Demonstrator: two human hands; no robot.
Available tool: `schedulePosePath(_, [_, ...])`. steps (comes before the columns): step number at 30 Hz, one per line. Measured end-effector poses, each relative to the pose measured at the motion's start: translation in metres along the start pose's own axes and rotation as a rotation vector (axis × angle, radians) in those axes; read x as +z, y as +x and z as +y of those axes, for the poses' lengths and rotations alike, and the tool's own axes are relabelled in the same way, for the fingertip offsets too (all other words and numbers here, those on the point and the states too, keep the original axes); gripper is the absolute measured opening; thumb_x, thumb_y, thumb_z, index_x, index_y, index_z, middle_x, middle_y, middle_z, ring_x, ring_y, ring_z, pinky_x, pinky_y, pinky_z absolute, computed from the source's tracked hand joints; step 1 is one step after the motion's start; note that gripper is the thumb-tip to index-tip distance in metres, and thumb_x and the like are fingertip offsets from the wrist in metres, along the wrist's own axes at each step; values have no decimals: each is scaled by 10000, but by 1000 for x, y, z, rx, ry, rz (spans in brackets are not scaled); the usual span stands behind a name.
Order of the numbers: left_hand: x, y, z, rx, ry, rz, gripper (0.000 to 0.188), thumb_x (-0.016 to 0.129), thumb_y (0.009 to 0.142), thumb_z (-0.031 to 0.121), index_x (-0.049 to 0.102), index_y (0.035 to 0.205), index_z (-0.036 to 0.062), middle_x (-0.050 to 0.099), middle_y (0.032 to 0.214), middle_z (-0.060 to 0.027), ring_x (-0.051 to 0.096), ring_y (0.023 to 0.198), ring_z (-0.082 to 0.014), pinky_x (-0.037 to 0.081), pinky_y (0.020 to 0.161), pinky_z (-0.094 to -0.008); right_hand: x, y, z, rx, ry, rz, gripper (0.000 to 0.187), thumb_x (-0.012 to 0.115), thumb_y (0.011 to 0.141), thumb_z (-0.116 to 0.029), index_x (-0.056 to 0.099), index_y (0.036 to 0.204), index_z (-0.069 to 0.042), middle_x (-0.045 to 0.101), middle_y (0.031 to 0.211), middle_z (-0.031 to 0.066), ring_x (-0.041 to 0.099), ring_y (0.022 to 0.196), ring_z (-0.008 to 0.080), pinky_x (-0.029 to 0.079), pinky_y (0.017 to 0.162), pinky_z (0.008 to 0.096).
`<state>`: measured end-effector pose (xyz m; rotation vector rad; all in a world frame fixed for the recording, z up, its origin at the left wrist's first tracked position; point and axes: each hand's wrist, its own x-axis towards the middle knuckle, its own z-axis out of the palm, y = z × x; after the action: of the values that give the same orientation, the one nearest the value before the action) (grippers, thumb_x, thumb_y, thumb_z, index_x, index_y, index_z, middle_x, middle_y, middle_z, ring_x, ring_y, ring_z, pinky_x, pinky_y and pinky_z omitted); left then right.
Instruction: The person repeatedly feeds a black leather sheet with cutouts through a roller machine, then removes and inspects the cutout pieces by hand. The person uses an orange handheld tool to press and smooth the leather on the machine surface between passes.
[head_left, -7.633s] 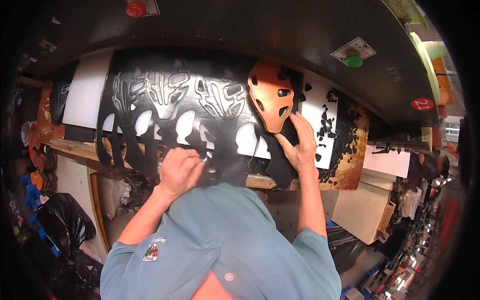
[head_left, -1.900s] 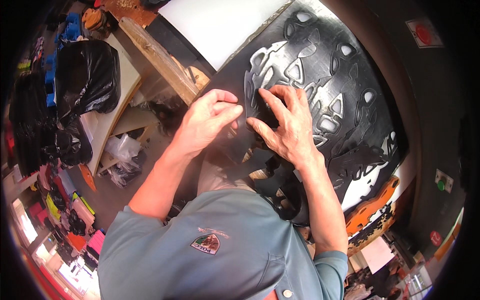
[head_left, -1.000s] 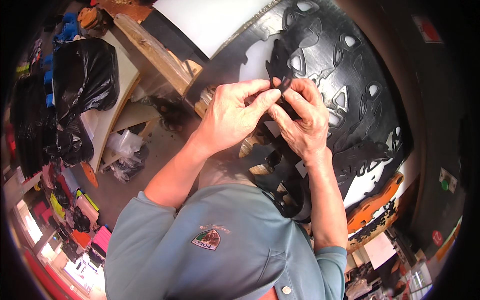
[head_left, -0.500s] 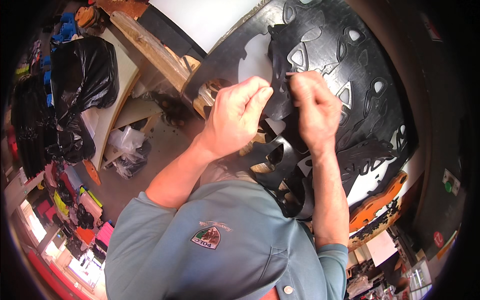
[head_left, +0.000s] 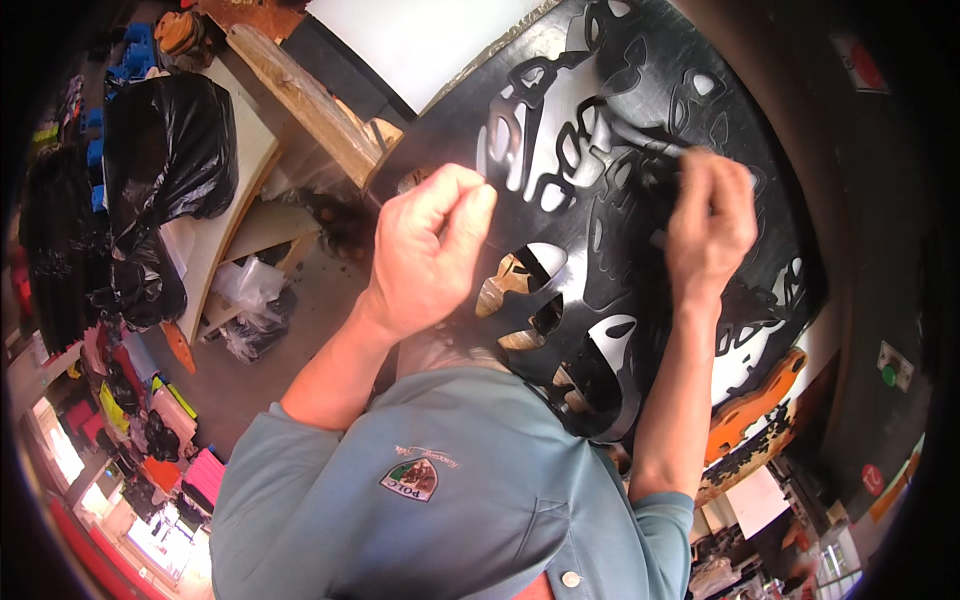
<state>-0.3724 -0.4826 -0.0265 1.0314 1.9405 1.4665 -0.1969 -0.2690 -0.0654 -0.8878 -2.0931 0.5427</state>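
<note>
A glossy black sheet (head_left: 620, 215), pierced with many cut-out shapes, lies over the work table and hangs down at its near edge. My left hand (head_left: 435, 250) is closed with thumb and fingers pinched together at the sheet's left side; the hand hides most of the gripped part. On the right, my right hand (head_left: 712, 225) is closed on a dark, stretched part of the same sheet, its fingers slightly blurred. Between the hands, the sheet's holes look pulled out of shape. Lower down, a hanging loop (head_left: 610, 400) of the sheet touches my shirt front.
A white board (head_left: 425, 45) lies beyond the sheet, with a wooden beam (head_left: 305, 100) to its left. Black plastic bags (head_left: 170, 150) sit on a side table at far left. An orange cut-out piece (head_left: 755, 405) lies at the right, below a green button (head_left: 889, 376).
My hands have moved apart, the left one leftward and the right one rightward. Bunched black material between them has spread, showing more of its cut-outs.
</note>
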Motion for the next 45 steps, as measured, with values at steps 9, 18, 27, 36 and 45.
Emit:
schedulePosePath(9, [23, 15, 19, 241, 97, -111, 60, 729, 953, 12, 680, 930, -13, 661, 813, -131, 662, 763, -274, 530, 678, -377, -27, -12, -95, -195, 235, -494, 753, 808, 728, -53, 588, 1430, 107, 640, 1232, 263, 653, 1089, 392, 560, 927, 457])
schedulePosePath(18, [47, 44, 0, -354, -494, -68, 328, 719, 1057, 200, 676, 1225, -78, 748, 1072, -100, 686, 935, -99, 565, 793, -259, -6, -40, -72, 468, 806, -240, 270, 633, 1075, -14, 721, 1327, 23, 798, 1033, 161, 774, 947, 195, 575, 826, 271])
schedulePosePath(27, [41, 76, -31, -335, -263, -54, 378, 558, 1040, 171, 726, 1223, -115, 767, 1042, -131, 757, 839, -178, 609, 704, -296, -12, -41, -70, 224, 343, -191, 271, 682, 1039, 2, 736, 1304, 26, 830, 984, 124, 777, 833, 147, 584, 729, 262])
schedulePosePath(36, [0, 91, -52, -381, -644, 150, 340, 596, 1134, 317, 636, 1130, -21, 717, 1073, -209, 798, 898, -309, 694, 769, -370, -135, -10, 61, 711, 930, 506, 282, 635, 1115, -217, 711, 1260, 13, 763, 1095, 111, 675, 904, 164, 479, 666, 270])
schedulePosePath(45, [4, 56, -31, -354, -160, -81, 553, 599, 1129, 300, 527, 1509, -96, 658, 1408, -190, 712, 1146, -210, 598, 999, -379, -161, -46, -4, 293, -112, 445, 245, 670, 1054, -52, 710, 1270, 58, 787, 1047, 148, 731, 912, 186, 596, 873, 312])
